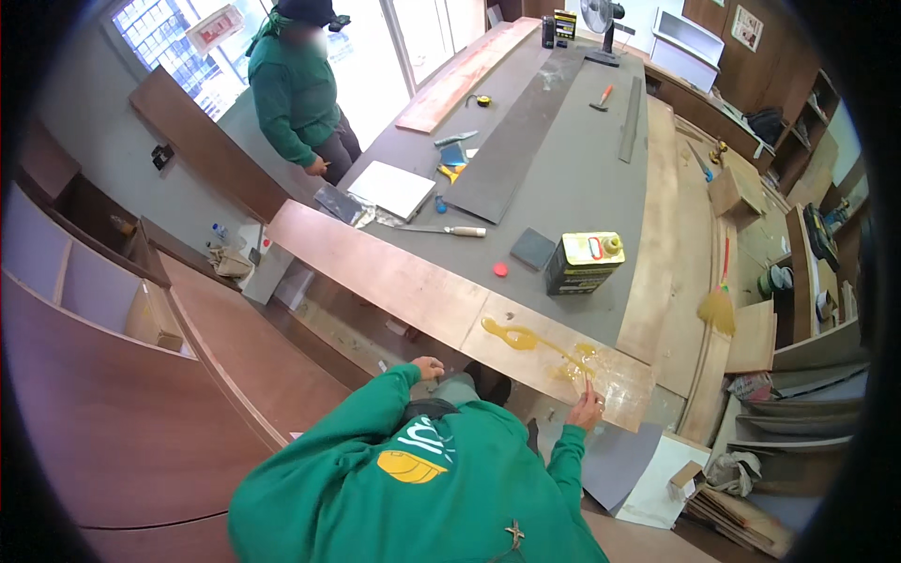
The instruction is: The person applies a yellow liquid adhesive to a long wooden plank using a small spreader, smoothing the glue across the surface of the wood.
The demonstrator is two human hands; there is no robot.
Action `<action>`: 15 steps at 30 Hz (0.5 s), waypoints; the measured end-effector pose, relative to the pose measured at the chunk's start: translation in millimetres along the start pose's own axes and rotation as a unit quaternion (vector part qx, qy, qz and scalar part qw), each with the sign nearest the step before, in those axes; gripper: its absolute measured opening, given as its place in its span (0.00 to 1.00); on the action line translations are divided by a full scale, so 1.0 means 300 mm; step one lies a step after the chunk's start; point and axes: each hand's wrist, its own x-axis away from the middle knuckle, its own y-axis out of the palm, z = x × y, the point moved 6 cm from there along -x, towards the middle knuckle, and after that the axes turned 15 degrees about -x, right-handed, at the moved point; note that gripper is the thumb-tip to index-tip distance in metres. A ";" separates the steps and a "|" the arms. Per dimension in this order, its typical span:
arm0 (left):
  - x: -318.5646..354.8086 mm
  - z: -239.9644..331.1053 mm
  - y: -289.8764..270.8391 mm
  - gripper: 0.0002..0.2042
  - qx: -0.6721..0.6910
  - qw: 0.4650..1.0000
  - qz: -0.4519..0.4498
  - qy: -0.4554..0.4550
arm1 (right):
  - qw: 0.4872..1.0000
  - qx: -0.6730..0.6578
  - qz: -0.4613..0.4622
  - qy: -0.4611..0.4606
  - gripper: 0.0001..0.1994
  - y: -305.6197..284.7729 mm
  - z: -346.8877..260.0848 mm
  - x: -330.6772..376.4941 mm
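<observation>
The right hand [587, 410] pinches a thin stick, spreading yellow glue [526, 340] on the wooden board [394, 277] at the bench's [572, 188] near edge. The left hand [429, 368], half hidden under the board, looks curled; what it grips I cannot tell.

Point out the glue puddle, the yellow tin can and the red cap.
glue puddle [511, 335], head view, on its thick amber blob on the wooden strip.
yellow tin can [583, 263], head view, on its top face.
red cap [500, 269], head view, on its centre.
</observation>
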 end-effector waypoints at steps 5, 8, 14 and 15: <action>-0.034 0.005 -0.006 0.21 0.035 0.999 0.012 0.006 | 1.000 -0.008 0.018 -0.015 0.19 -0.038 -0.030 -0.031; -0.033 0.019 -0.006 0.20 0.037 0.999 0.003 0.002 | 0.999 0.006 0.028 -0.016 0.19 -0.047 -0.009 -0.047; -0.046 0.040 -0.071 0.19 0.017 0.999 0.040 0.005 | 1.000 -0.009 0.024 -0.007 0.19 -0.039 -0.003 -0.051; -0.052 0.040 -0.096 0.19 0.025 0.997 0.064 0.018 | 1.000 -0.010 0.021 -0.009 0.20 -0.033 -0.009 -0.048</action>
